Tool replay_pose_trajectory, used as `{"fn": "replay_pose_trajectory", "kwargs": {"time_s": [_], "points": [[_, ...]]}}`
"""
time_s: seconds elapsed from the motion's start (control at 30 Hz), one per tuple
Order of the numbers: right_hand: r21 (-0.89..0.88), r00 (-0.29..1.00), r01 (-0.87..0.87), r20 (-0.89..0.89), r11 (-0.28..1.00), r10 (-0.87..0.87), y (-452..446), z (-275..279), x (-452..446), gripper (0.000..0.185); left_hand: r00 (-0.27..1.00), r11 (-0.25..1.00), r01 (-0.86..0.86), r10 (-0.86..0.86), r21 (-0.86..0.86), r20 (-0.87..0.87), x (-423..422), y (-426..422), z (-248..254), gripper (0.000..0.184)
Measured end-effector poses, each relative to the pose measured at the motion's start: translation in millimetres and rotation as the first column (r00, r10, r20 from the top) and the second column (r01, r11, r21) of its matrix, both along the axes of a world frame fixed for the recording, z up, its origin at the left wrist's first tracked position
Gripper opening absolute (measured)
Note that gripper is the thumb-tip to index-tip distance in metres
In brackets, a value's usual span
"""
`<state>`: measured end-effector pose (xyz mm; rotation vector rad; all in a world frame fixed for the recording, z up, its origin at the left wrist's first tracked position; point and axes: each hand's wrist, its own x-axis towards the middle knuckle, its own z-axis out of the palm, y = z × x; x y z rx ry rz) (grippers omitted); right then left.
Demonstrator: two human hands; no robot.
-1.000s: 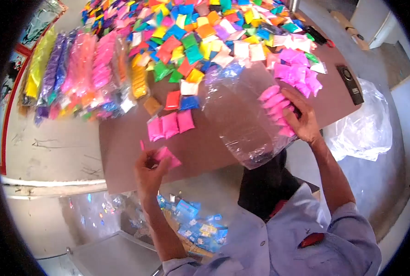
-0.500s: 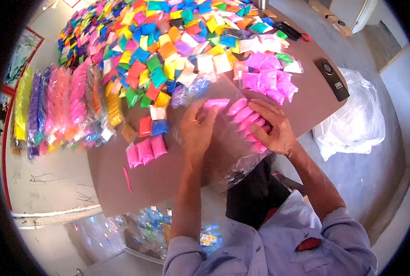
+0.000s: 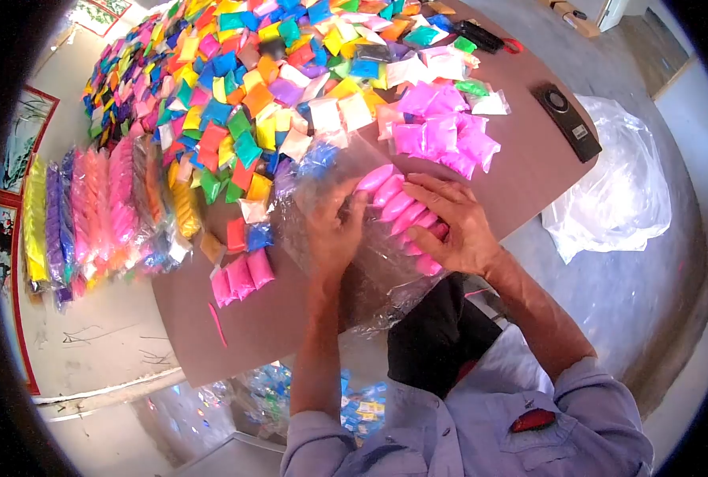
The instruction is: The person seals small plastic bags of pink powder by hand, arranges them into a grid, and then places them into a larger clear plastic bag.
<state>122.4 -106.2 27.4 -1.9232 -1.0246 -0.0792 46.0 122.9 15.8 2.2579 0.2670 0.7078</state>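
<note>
A row of several bright pink packets lies side by side on the brown table, in front of me. My right hand is curled round the right side of this row, fingers over the top and thumb low against it. My left hand is just left of the row, thumb and fingers apart with no packet between them. Clear film from a plastic bag covers part of the left hand and spreads below the row. Whether the packets are fully inside the bag I cannot tell.
A large heap of coloured packets covers the back. Filled long bags stand at left. Three pink packets and a pink strip lie left. Purple-pink packets and a black device are right; clear plastic lies beyond.
The pink packet that was in my left hand now lies at the top end of the row, and the left fingers are off it. The view has shifted slightly.
</note>
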Motion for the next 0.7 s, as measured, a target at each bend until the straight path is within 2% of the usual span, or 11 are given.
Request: {"fn": "replay_pose_trajectory", "kwargs": {"time_s": [0.03,0.07,0.17,0.23,0.33,0.37,0.4,0.47,0.5,0.57,0.7], "points": [[0.002,1.0,0.0,-0.004,1.0,0.0,0,-1,-1,0.061,0.999,0.995,0.037,-0.036,0.097,-0.008,-3,1,2,0.025],[0.009,1.0,0.005,0.001,1.0,-0.005,1,-3,0,0.061,0.999,0.994,0.035,-0.035,0.1,-0.011,-5,0,3,0.025],[0.021,1.0,0.002,0.011,1.0,-0.003,2,-5,-1,0.06,0.996,0.982,-0.013,0.029,0.19,-0.083,-10,-7,11,0.027],[0.031,1.0,-0.006,0.018,0.999,0.005,2,-4,1,0.06,0.983,0.948,-0.08,0.126,0.308,-0.13,-11,-15,24,0.032],[0.05,1.0,-0.006,0.018,0.999,0.005,3,-6,-1,0.058,0.995,0.922,-0.049,0.079,0.385,-0.063,-22,-20,44,0.028],[0.052,1.0,0.008,0.03,0.999,-0.009,2,-7,-1,0.058,0.999,0.874,-0.035,0.045,0.484,-0.009,-29,-16,49,0.029],[0.055,0.999,0.025,0.042,0.998,-0.027,2,-9,-1,0.057,0.998,0.865,-0.043,0.06,0.5,-0.019,-40,-9,45,0.029],[0.066,1.0,0.012,0.015,0.998,-0.013,3,-9,-1,0.057,0.992,0.975,-0.075,0.095,0.21,-0.085,-64,4,27,0.026],[0.052,1.0,0.012,0.019,0.999,-0.013,2,-9,-1,0.056,0.99,0.972,-0.08,0.102,0.221,-0.092,-78,7,31,0.026],[0.029,1.0,0.02,0.009,0.999,-0.021,1,-6,-3,0.056,0.948,0.931,-0.278,0.305,0.238,-0.085,-106,23,44,0.021],[0.056,1.0,0.016,-0.003,0.998,-0.016,2,-5,-4,0.055,0.884,0.846,-0.388,0.453,0.367,-0.111,-140,59,51,0.017]]}}
